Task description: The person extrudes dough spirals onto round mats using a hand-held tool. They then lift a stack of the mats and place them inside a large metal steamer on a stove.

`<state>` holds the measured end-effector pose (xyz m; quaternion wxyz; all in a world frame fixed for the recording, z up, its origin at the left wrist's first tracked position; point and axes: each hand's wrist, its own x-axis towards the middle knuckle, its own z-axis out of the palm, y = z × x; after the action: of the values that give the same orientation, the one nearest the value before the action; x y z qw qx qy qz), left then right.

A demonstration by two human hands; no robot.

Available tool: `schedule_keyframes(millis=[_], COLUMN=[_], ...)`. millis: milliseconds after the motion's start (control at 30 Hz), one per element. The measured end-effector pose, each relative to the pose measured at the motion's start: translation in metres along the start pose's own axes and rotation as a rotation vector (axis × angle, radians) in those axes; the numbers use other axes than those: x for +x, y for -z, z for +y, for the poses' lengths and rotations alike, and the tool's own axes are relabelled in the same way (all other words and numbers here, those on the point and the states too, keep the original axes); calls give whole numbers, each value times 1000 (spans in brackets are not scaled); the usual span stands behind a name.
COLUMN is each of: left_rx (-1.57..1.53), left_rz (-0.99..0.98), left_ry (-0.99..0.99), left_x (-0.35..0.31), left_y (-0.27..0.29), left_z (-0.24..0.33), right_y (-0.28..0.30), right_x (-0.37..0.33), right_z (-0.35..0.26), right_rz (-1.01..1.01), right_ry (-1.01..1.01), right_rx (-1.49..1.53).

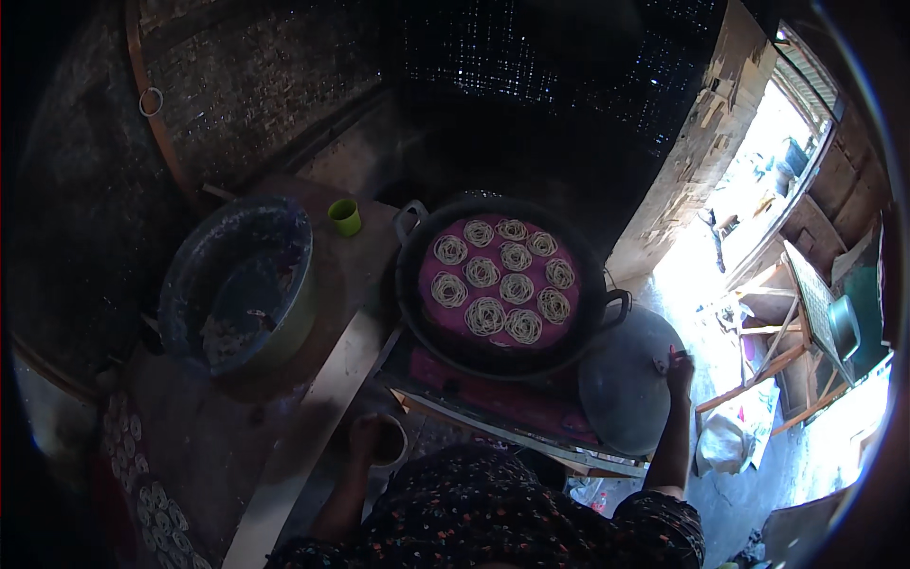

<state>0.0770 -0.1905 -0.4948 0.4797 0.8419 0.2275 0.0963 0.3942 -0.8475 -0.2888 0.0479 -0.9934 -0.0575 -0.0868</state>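
A large dark wok [408, 308] with two loop handles stands in front of me. In it lies a pink round sheet [453, 325] bearing several coiled nests of thin pale noodles [485, 317]. To its right, a big round grey metal lid [621, 398] is tilted against the wok's side. My right hand [680, 373] is closed at the lid's knob. Low on the left, my left hand [364, 436] is closed on the rim of a small round container [402, 446]; its contents are too dark to make out.
A wide deep basin [301, 284] with whitish residue sits on the left table, near a lime-green cup [345, 218]. More noodle coils [161, 517] lie at lower left. A pale board [313, 427] runs between table and stove. Wooden racks [787, 332] stand in bright light at right.
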Motion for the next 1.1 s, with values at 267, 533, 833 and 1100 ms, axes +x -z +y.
schedule_keyframes(millis=[267, 533, 833, 1100], left_rx=[865, 638, 497, 483], left_rz=[97, -219, -151, -170], left_ry=[-734, -356, 86, 14], left_x=[41, 17, -41, -56], left_y=[-10, -22, 1, 21], left_z=[-52, -55, -137, -139], right_y=[18, -14, 4, 136], right_x=[43, 63, 51, 42], right_z=[-22, -7, 20, 81], right_rz=[41, 13, 386, 647], right_ry=[-213, -235, -63, 98], right_rx=[427, 251, 412, 227])
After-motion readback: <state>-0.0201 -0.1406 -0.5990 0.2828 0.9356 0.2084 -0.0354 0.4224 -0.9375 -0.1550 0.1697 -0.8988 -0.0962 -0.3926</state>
